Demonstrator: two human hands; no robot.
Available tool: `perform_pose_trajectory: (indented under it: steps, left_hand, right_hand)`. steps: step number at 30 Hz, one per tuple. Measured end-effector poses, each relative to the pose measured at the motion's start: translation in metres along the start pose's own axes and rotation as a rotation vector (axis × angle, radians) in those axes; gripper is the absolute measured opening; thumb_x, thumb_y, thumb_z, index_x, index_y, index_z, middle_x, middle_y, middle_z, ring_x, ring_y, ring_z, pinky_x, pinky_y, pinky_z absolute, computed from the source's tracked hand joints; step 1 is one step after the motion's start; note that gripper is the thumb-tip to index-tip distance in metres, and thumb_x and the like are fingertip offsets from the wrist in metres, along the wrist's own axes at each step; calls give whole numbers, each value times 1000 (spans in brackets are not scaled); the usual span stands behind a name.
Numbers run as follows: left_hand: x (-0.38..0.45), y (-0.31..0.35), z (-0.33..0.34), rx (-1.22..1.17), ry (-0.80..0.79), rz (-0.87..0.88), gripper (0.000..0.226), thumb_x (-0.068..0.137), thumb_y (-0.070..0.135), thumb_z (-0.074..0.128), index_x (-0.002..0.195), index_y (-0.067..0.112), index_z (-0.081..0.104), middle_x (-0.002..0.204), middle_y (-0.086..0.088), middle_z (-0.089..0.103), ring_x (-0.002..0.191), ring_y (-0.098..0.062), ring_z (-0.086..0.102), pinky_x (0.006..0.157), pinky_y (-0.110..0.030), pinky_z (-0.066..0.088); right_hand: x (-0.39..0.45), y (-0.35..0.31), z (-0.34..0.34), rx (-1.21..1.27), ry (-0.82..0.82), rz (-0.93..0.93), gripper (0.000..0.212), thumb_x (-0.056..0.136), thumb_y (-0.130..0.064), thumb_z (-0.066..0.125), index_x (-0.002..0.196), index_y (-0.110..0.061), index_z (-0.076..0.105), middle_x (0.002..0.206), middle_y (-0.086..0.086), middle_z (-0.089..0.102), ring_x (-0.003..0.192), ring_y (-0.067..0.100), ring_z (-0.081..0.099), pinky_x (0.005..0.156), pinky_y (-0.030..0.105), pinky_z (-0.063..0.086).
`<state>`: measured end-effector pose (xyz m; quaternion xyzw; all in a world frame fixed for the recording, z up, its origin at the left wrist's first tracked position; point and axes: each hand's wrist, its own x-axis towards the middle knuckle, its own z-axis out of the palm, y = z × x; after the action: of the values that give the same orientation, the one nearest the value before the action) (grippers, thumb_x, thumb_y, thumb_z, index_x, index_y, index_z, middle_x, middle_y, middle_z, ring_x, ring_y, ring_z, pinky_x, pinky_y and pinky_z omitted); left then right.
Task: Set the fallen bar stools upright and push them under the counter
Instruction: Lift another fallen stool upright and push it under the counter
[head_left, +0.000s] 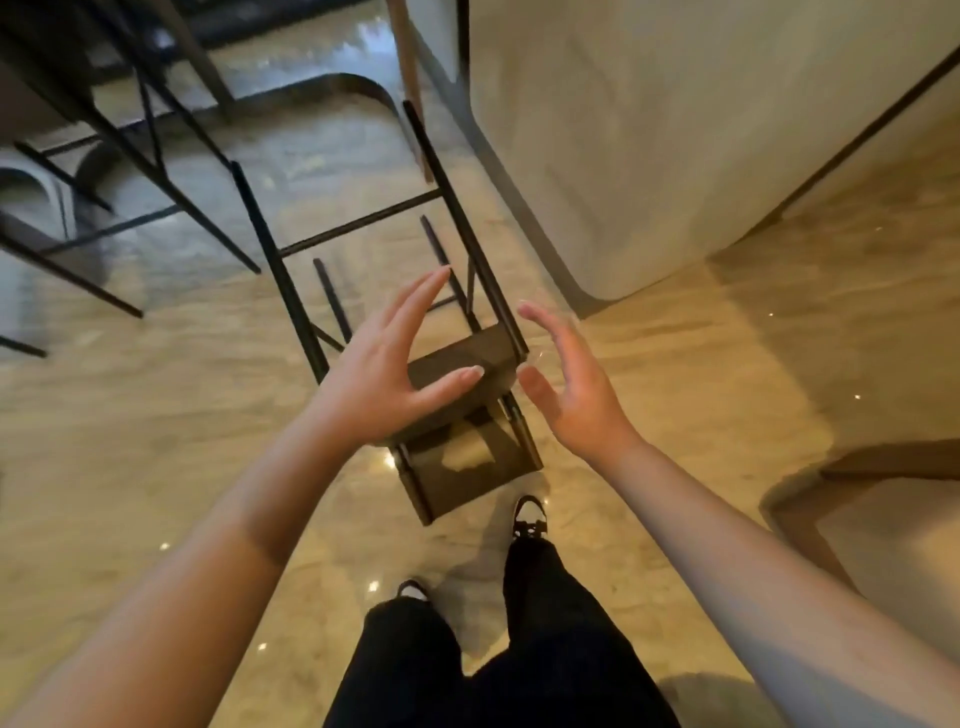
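A bar stool (457, 364) with a dark brown seat, a low backrest and thin black metal legs lies on its back on the glossy floor, legs pointing away from me. My left hand (384, 374) hovers over the left side of the seat, fingers spread, holding nothing. My right hand (566, 384) is open just right of the seat edge, palm facing left. Neither hand grips the stool. The pale counter (675, 145) rises at the right, its rounded corner close to the stool's legs.
More black-legged stools (156, 156) stand at the upper left. A wooden post (410, 78) stands by the counter's far end. A light table with a brown edge (857, 519) juts in at the right. My feet and dark trousers (519, 623) are just behind the fallen stool.
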<state>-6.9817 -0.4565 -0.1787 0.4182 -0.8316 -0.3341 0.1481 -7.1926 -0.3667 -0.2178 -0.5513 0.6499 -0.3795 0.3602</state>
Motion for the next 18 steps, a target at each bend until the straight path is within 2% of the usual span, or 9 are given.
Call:
perform_pose_trajectory:
  steps: [4, 7, 11, 14, 18]
  left_hand:
    - [-14, -16, 30, 11, 31, -81, 92, 81, 79, 49, 157, 39, 15, 162, 9, 24, 139, 4, 18, 111, -28, 23]
    - [-31, -39, 54, -2, 41, -137, 93, 82, 76, 50, 158, 34, 18, 162, 5, 26, 141, 0, 19, 113, -29, 23]
    - [-73, -71, 87, 2, 56, -207, 94, 82, 73, 51, 159, 26, 21, 162, 1, 29, 148, -13, 27, 116, -33, 27]
    - [-106, -90, 112, 61, 74, -223, 92, 85, 66, 55, 159, 22, 21, 159, -4, 34, 146, -16, 31, 115, -29, 27]
    - [-124, -125, 154, 236, 75, -274, 85, 88, 47, 59, 158, 14, 23, 155, -12, 40, 142, -27, 40, 113, -49, 39]
  right_hand:
    - [-6, 30, 15, 21, -84, 51, 67, 90, -74, 42, 148, -40, 33, 152, -21, 37, 141, -5, 31, 105, 16, 28]
    - [-13, 56, 41, 2, -127, 68, 67, 89, -76, 42, 146, -43, 33, 150, -24, 38, 137, -12, 30, 100, 8, 25]
    - [-25, 85, 86, -32, -201, 73, 69, 90, -73, 41, 148, -36, 34, 152, -17, 39, 140, -2, 34, 105, 15, 26]
    - [-38, 107, 112, -59, -232, 71, 70, 91, -71, 43, 149, -31, 35, 152, -13, 40, 140, 1, 34, 105, 13, 25]
    - [-47, 149, 134, -80, -213, 130, 69, 90, -70, 45, 149, -35, 34, 154, -14, 38, 141, 1, 32, 106, 17, 25]
